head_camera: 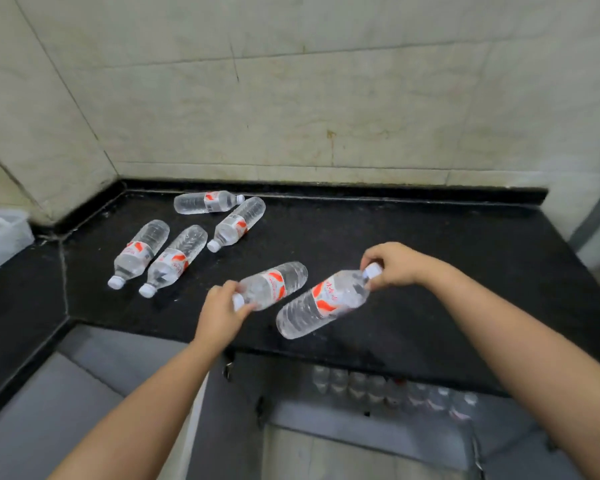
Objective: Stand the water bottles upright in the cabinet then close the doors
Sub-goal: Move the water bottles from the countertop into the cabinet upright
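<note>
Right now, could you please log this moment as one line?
left hand: grips bottle neck | right hand: grips bottle cap end | counter: four bottles lying | cabinet: open, bottles standing

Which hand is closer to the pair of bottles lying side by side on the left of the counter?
Left. The left hand, gripping a bottle by its neck, is just right of the pair. The right hand holds another bottle farther right.

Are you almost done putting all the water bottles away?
Partly. A row of bottles already stands in the open cabinet. The left hand and right hand each grip a bottle by its neck. Four bottles still lie on the counter, and the doors need closing.
</note>
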